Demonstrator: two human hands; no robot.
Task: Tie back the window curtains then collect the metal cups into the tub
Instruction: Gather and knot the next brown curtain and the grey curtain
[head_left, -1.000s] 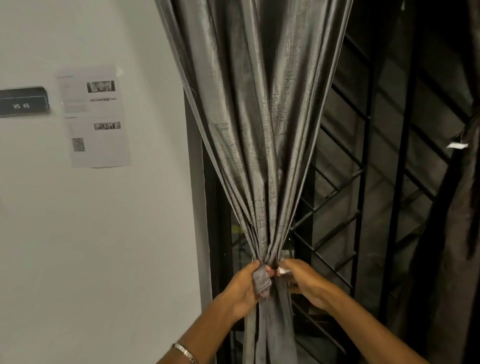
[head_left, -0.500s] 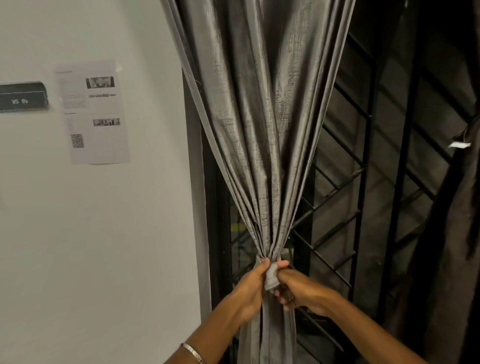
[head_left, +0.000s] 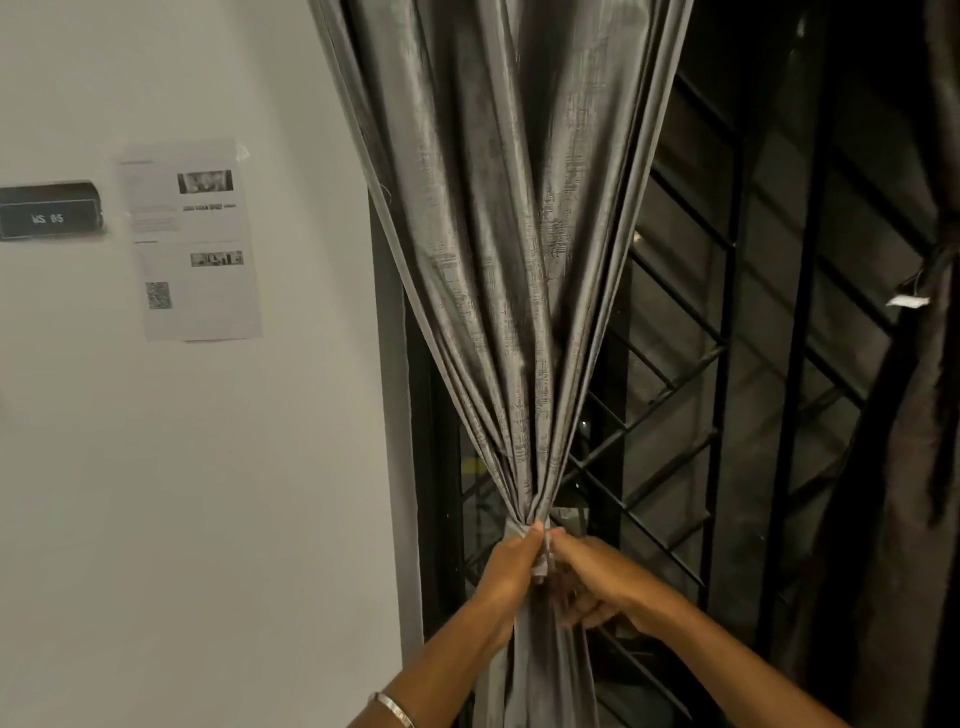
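Your left hand (head_left: 511, 564) and right hand (head_left: 597, 582) each hold a clenched grip on the tie (head_left: 540, 553) cinching the curtain (head_left: 519, 260) gathered directly above them.

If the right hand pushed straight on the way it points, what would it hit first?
The right hand points up and left into the gathered curtain, which it already touches at the tie. Beyond that comes the left hand; depth is unclear.

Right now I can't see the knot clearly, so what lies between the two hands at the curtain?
In the head view, a strip of grey tie fabric is pinched between the left hand and right hand, against the gathered curtain.
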